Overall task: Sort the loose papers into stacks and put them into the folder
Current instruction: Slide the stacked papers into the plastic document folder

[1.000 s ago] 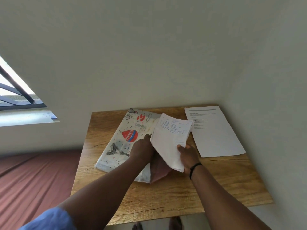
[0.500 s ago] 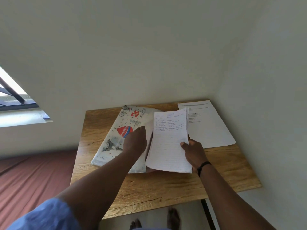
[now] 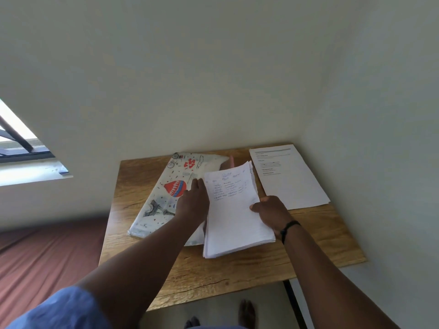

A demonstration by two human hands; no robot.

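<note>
A white folder (image 3: 166, 186) printed with a red balloon, a tower and a bicycle lies open on the wooden table (image 3: 237, 276). My left hand (image 3: 193, 203) grips the folder's cover at its right edge and holds it up. My right hand (image 3: 270, 212) holds a stack of lined, handwritten sheets (image 3: 232, 210) by its right edge, lying over the folder's right side. A second stack of printed papers (image 3: 292, 181) rests at the table's back right corner.
The table stands in a corner, with walls right behind it and to its right. A window (image 3: 21, 148) is at the left. Reddish floor (image 3: 47, 257) lies to the left. My bare feet (image 3: 247, 312) show below the table's front edge.
The handwritten stack, first tilted up on edge, has been lowered flat over the folder's right side. My left hand stays on the folder cover.
</note>
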